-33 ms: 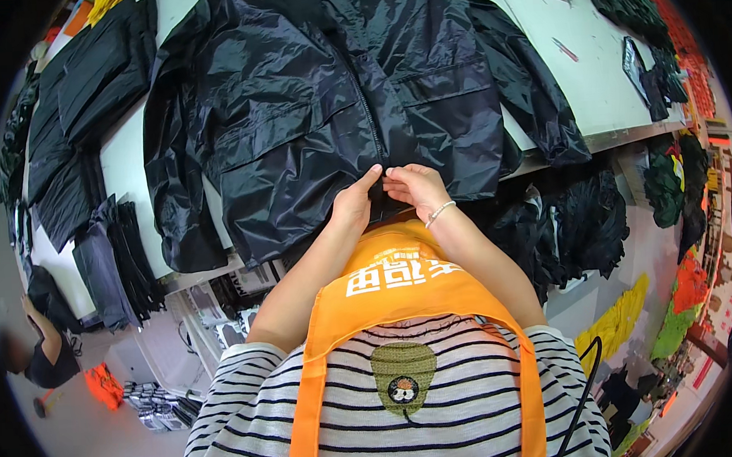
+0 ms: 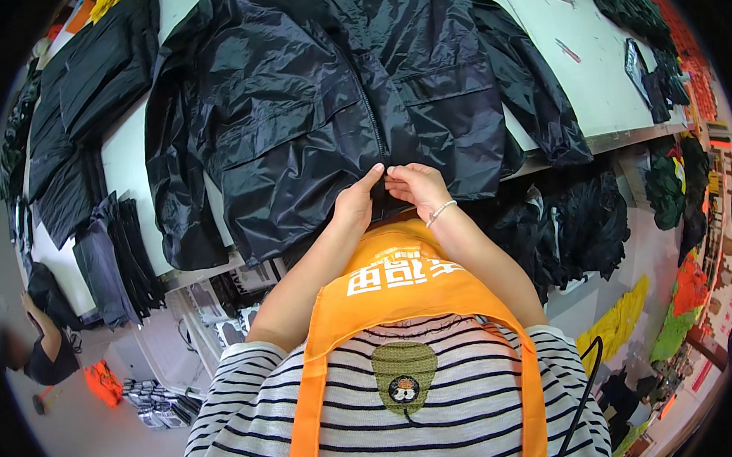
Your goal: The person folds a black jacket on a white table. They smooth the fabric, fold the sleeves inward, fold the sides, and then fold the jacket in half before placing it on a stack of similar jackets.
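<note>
A shiny black rain jacket [image 2: 296,149] lies front up across the table, its lower hem toward me and its sleeves spread to both sides. Its front zipper [image 2: 368,117] runs down the middle to my fingertips. My left hand [image 2: 356,200] pinches the jacket front at the zipper's lower end, thumb pointing up. Right beside it, my right hand [image 2: 418,186], with a bracelet at the wrist, pinches the same spot with curled fingers. The very end of the zipper between the fingers is hidden.
Folded black garments [image 2: 102,85] are stacked at the left of the white table [image 2: 581,76]. More black garments [image 2: 577,226] hang or lie below the table edge at right. Yellow fabric [image 2: 615,319] lies lower right. Another person's arm [image 2: 47,332] shows at far left.
</note>
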The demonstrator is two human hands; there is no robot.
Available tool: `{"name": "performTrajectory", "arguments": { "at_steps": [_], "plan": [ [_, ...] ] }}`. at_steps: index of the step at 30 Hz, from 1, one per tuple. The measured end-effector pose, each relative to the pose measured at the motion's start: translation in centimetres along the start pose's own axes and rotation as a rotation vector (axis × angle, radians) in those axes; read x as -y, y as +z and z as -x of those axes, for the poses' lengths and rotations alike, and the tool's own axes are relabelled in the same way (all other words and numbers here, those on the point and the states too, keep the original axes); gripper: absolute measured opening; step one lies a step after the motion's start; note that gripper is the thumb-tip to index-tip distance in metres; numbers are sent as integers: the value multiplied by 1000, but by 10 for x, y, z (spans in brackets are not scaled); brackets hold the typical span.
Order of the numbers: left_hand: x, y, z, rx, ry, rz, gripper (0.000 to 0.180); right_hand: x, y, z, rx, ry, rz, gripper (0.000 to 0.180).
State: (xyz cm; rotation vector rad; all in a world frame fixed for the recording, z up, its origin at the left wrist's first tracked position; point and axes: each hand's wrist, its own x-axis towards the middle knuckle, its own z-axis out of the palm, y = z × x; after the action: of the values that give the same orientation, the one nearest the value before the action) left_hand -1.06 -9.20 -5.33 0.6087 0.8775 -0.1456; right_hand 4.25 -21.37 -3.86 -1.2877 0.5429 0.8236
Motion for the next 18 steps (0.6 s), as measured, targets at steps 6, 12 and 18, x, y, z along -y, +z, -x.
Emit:
{"name": "performTrajectory", "arguments": {
  "at_steps": [6, 12, 18],
  "plan": [
    [2, 5, 1, -113, 42, -59, 25, 1, 5, 7, -28, -12, -78, 10],
    [0, 10, 10, -114, 77, -118, 39, 2, 7, 10, -32, -56, -20, 9],
    [-23, 22, 34, -176, -83, -867, 42, 2, 11, 11, -75, -62, -94, 10]
  ]
}}
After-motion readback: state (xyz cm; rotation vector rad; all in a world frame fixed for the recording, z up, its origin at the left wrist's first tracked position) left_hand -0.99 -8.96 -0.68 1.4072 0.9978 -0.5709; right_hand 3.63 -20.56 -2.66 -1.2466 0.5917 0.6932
